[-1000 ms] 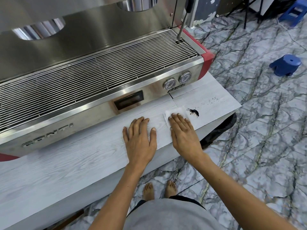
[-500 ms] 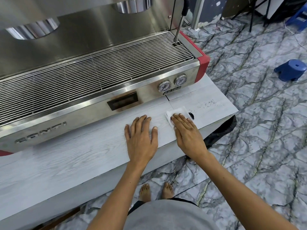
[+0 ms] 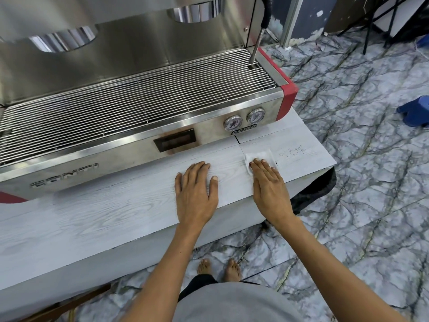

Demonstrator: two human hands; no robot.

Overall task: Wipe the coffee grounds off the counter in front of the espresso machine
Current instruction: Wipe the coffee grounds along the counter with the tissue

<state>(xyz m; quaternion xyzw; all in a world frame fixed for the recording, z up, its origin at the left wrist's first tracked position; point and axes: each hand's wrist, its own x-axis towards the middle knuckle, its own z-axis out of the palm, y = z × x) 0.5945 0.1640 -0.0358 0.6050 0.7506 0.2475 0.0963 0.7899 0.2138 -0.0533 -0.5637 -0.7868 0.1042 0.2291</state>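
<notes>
Your right hand (image 3: 269, 189) flat, fingers together, presses tissue (image 3: 258, 156) | grounds (image 3: 291, 151) at 2 o'clock | left hand (image 3: 195, 194) flat, fingers together, on counter (image 3: 104, 212)

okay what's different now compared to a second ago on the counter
The right hand pushed the white tissue right, over the dark clump of coffee grounds, now almost covered. The left hand stayed flat on the counter; the scattered specks remain.

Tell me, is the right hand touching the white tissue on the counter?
Touching. The head view shows the right hand lying flat, its straight fingers pressing on the white tissue, with no gap between them.
</notes>
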